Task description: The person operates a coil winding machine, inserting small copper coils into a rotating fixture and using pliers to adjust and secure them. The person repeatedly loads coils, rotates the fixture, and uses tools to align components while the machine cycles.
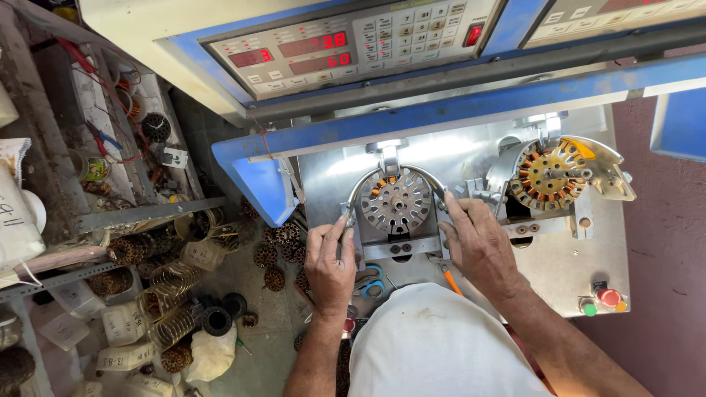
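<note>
We note the blue winding machine (382, 110) over a metal desk (559, 272). Left hand (331, 261) and right hand (478, 242) flank the bare stator (397, 202) in its left fixture, fingers curled and pinching the fixture's side clips. Fingertip contact is hard to make out. A wound stator (550, 175) sits right; scissors (371, 285) lie partly hidden between the wrists.

scissors (371, 285) half hidden (under hand), forearms cropped
</note>
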